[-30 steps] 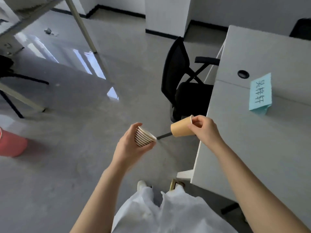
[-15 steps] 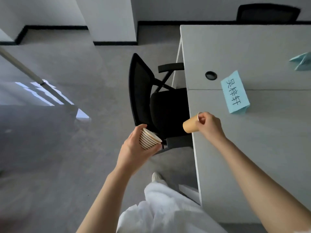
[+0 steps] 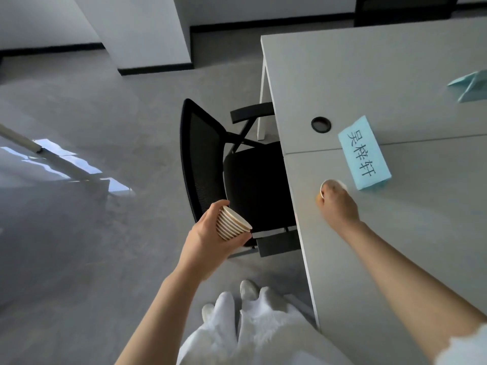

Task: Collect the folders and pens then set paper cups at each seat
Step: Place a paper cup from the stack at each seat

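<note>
My left hand grips a stack of nested paper cups over the floor, beside the black chair. My right hand holds a single tan paper cup by its rim, over the grey table near its left edge. The cup stands upright, its opening facing up, just left of a blue folded name card. My fingers hide most of the cup, and I cannot tell whether its base touches the tabletop.
The chair is pushed under the table's left side. A round cable hole lies behind the name card. Another blue folded card sits at the far right. A second chair stands beyond the table's far end.
My right hand has carried the single cup from beyond the table's edge onto the area over the tabletop and turned it upright. My view has swung right toward the table.
</note>
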{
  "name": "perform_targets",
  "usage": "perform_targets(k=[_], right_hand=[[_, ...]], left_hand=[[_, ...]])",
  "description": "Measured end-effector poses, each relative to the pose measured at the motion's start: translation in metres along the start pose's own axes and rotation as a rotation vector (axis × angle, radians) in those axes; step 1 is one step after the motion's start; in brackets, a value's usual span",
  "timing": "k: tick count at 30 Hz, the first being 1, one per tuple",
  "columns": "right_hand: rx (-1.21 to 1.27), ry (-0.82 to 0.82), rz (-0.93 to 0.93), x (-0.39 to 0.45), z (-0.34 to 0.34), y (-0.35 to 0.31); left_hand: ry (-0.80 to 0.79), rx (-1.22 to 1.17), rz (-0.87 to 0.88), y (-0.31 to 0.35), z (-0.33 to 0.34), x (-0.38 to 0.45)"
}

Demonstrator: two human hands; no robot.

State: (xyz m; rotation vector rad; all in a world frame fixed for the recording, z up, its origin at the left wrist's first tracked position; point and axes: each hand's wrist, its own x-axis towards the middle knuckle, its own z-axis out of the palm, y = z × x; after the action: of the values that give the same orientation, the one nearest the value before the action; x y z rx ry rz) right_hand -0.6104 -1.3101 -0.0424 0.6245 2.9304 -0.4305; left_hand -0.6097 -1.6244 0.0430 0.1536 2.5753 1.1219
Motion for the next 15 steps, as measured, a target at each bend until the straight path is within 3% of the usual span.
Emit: perform_targets(k=[5, 8, 11, 15], right_hand=[[-0.001, 0.115, 0.029, -0.003, -0.018, -0.023], [0.337, 0.176, -0.046, -0.013, -0.039, -0.07], [0.586, -0.041, -0.17, -0.033, -0.055, -0.133], [0.722, -0.309, -0.304, -0.044, -0.055, -0.221]], left_hand=[[0.005, 0.019, 0.043, -0.004, -0.012, 0.012], [0.037, 0.021, 0.033, -0.012, -0.025, 0.019], [0.055, 0.027, -0.02, -0.02, -0.04, 0.026], [0.098, -0.002, -0.058, -0.044, -0.071, 0.039]])
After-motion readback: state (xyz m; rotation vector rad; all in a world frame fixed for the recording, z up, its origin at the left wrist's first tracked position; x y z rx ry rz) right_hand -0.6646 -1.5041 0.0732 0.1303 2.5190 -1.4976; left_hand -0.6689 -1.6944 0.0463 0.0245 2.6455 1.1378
